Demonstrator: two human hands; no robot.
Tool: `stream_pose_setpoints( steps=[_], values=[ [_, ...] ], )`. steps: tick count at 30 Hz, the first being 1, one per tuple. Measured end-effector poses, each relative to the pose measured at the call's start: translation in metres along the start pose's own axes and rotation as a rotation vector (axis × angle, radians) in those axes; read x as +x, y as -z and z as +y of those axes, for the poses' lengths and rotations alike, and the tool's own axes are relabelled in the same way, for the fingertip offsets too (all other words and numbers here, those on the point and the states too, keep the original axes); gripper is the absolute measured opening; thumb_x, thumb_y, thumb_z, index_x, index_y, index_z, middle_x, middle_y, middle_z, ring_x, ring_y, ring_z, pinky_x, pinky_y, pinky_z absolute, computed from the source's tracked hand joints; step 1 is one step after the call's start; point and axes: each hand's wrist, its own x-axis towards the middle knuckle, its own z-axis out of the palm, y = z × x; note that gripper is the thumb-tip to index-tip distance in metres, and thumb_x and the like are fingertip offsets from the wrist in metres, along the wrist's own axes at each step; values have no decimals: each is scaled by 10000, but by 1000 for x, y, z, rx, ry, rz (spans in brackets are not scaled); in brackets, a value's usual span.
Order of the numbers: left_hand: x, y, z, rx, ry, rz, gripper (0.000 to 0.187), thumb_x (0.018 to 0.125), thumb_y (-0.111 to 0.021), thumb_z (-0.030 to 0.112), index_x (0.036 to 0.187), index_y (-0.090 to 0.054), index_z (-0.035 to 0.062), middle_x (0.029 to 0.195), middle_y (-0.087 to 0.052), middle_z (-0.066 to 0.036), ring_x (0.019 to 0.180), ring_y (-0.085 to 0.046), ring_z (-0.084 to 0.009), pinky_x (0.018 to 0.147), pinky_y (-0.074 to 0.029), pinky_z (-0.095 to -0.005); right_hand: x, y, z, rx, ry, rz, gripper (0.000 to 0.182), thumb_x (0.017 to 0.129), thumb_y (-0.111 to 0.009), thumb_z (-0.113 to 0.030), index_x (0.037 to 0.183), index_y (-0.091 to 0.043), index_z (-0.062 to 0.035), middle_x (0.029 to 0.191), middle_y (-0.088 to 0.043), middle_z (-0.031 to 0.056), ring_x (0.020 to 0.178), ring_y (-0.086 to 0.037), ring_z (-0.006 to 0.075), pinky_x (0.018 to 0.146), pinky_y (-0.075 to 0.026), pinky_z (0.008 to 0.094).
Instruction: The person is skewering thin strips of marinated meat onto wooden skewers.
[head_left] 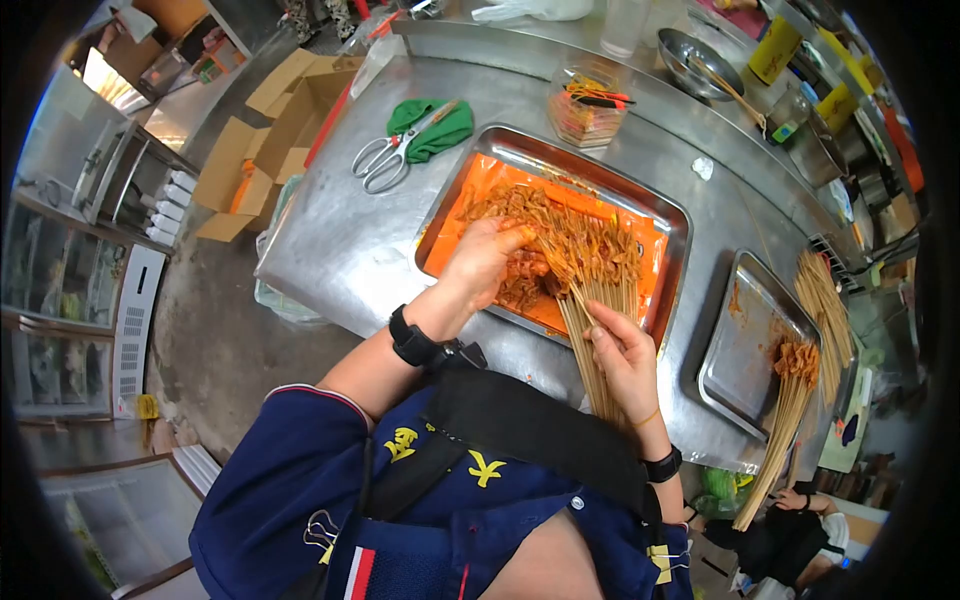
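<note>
A steel tray (683, 225) lined with orange plastic holds loose red-orange marinated meat (522, 285) and many bamboo skewers threaded with meat (605, 250). My left hand (485, 258) is closed over the meat, its fingers stained orange and pinched near the tip of a skewer; the exact piece between them is partly hidden. My right hand (625, 358) pinches a bamboo skewer (580, 298) between thumb and fingers, above the sticks that jut over the tray's near edge. The skewer slants up and left toward my left hand.
Scissors (388, 160) and a green cloth (440, 130) lie left of the tray. A clear container (588, 108) stands behind it. On the right, a second tray (735, 350) bears finished skewers (785, 400), beside bare sticks (825, 320). Cardboard boxes (275, 140) stand at left; a person (790, 535) is lower right.
</note>
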Motion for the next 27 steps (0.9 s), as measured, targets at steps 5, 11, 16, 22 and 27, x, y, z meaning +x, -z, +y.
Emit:
stream_pose_setpoints(
  steps=[5, 11, 16, 22, 27],
  values=[
    [-3, -11, 1, -3, -65, 34, 203, 874, -482, 71, 1022, -538, -55, 907, -619, -99, 764, -615, -169, 650, -530, -275, 0, 1, 4, -41, 14, 19, 321, 882, -504, -87, 1194, -528, -19, 849, -602, 0, 614, -430, 11, 544, -374, 160],
    [2, -15, -16, 279, -458, 64, 155, 838, -510, -1, 975, -574, -38, 847, -621, -59, 735, -586, -108, 628, -492, -240, 2, -5, 0, -3, -41, 30, 296, 863, -472, 7, 1153, -532, 12, 978, -595, 88, 848, -593, 122, 760, -467, 241],
    [-3, -22, -23, 494, -600, 119, 169, 823, -522, -29, 971, -602, -40, 864, -628, -52, 784, -596, -109, 701, -494, -236, 2, -6, 0, -38, -51, 36, 259, 870, -464, -5, 1126, -506, 11, 856, -624, 70, 811, -598, 113, 730, -464, 233],
    [-7, -29, -42, 364, -361, -50, 170, 840, -504, -29, 981, -597, -48, 831, -627, -67, 713, -594, -109, 627, -499, -233, 8, -8, -3, 57, -95, 126, 179, 872, -468, -21, 1049, -476, 3, 822, -627, 73, 660, -594, 99, 580, -466, 224],
    [4, -26, -27, 242, -418, 109, 164, 851, -496, -12, 977, -596, -43, 863, -631, -57, 732, -595, -113, 660, -498, -233, -6, 11, -9, -132, -148, 64, 193, 897, -470, -75, 1063, -507, 18, 719, -586, 35, 565, -523, 65, 509, -425, 202]
  ],
)
